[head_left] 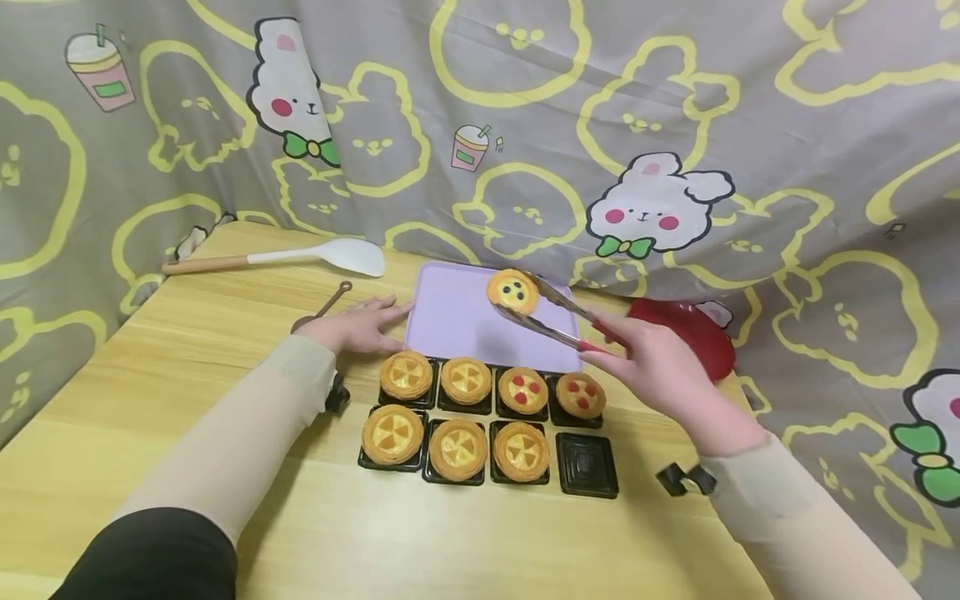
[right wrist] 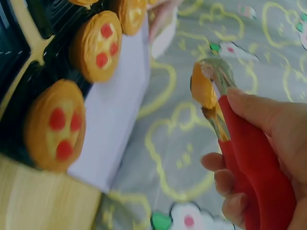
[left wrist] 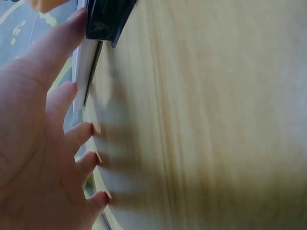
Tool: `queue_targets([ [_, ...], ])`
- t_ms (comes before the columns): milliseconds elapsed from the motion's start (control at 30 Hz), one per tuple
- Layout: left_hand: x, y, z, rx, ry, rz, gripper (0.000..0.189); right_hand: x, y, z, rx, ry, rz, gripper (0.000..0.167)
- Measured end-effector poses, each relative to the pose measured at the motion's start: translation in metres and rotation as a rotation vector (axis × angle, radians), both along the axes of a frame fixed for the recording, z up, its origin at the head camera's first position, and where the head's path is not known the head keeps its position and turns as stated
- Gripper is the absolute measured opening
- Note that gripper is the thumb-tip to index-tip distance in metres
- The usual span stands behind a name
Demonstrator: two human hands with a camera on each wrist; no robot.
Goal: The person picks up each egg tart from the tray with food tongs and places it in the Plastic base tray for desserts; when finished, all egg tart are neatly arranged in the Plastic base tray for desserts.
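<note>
My right hand [head_left: 656,362] grips red-handled tongs [right wrist: 252,167]. Between the metal tips sits a tart with dark berries [head_left: 513,292], seen over the lavender tray [head_left: 450,304]. My left hand [head_left: 360,325] lies with fingers spread, its fingertips right at the tray's left edge. In front of the tray, two rows of tarts sit in black plastic holders. Two of them bear red berries, such as the berry tart [right wrist: 57,125]; the others carry yellow wedges, such as the wedge tart [head_left: 393,435]. The front row's right-hand holder [head_left: 587,464] has no tart in it.
Behind my left hand lies a white spatula [head_left: 352,256] with a wooden handle. A small brown utensil [head_left: 333,298] is partly hidden by that hand. Something red [head_left: 682,329] rests beyond my right hand. A patterned curtain [head_left: 525,125] rises behind the wooden table [head_left: 300,517].
</note>
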State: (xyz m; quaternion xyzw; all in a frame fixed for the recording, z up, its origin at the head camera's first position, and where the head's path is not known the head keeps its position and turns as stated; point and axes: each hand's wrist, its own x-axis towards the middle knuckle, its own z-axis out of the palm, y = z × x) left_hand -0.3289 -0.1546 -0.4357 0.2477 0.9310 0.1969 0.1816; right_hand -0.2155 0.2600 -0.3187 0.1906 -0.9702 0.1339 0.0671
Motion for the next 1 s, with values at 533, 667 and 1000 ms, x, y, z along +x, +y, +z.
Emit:
queue_targets([
  [533,0.0,0.0,0.002,0.008,-0.001,-0.001,0.088,0.116,0.089,-0.025,-0.061,-0.018,0.002,0.056],
  [667,0.0,-0.002,0.003,-0.002,0.007,-0.003,0.088,0.134,0.095,-0.038,-0.071,-0.05,-0.002,0.057],
  [1000,0.0,0.001,0.004,0.004,0.003,-0.014,0.088,0.15,0.102,-0.046,-0.036,-0.253,-0.16,0.058],
])
